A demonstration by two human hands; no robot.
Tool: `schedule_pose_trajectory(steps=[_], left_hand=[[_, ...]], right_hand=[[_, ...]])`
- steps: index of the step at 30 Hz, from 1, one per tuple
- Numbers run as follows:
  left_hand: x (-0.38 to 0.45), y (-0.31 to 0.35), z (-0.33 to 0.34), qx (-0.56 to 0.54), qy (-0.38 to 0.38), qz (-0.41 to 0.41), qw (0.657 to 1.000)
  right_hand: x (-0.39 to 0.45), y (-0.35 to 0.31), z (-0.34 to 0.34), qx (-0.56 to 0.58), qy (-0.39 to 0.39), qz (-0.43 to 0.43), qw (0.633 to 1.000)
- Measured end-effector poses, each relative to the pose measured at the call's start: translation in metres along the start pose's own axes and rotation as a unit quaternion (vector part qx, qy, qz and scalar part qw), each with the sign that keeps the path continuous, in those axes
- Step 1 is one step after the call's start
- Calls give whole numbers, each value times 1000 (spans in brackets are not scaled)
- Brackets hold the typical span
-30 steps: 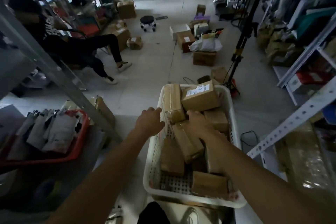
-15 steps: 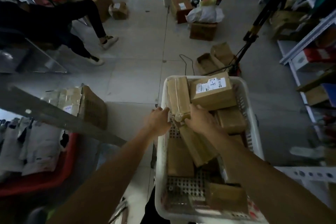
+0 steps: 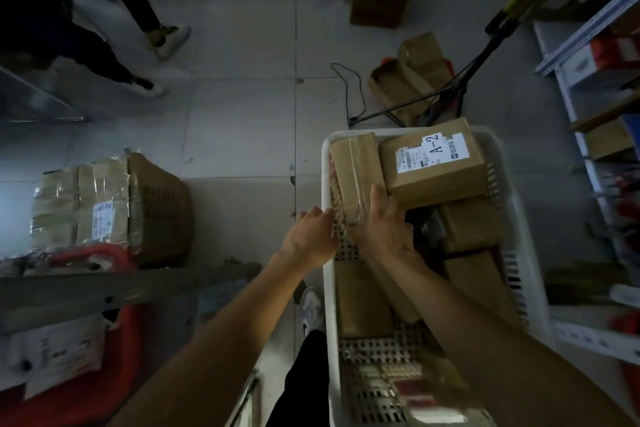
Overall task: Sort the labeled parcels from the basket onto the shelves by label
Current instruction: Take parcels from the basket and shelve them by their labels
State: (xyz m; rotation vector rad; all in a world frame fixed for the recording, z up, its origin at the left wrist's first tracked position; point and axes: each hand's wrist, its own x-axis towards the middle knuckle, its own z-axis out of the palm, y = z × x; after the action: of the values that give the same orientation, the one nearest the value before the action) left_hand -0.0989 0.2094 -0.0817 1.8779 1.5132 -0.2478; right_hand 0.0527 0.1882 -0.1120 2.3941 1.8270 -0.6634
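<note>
A white perforated basket stands in front of me with several brown parcels inside. At its far end lies a parcel labelled A-2. Beside that one, along the left wall, leans a long narrow parcel wrapped in clear tape. My right hand grips the near end of this narrow parcel, thumb raised beside the A-2 parcel. My left hand curls over the basket's left rim. Other parcels lie lower in the basket, partly hidden under my right forearm.
White shelving runs along the right. A black tripod and a cable stand beyond the basket. On the left are a taped carton, a red basket and a grey shelf beam. A seated person's legs are upper left.
The view has tipped further down toward the basket. My right hand has closed on the narrow parcel's near end; my left hand stays at the basket's left rim.
</note>
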Motion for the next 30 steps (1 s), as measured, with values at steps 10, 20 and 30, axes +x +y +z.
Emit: schedule_pose_trajectory(steps=[10, 20, 30], left_hand=[[3, -15, -6, -22, 6, 30, 999], [-17, 20, 0, -299, 10, -16, 954], [-42, 59, 37, -632, 10, -196, 750]], right_hand=[[2, -7, 8, 88, 60, 47, 993], [-64, -5, -9, 112, 172, -10, 979], [-142, 23, -7, 42, 257, -158, 952]])
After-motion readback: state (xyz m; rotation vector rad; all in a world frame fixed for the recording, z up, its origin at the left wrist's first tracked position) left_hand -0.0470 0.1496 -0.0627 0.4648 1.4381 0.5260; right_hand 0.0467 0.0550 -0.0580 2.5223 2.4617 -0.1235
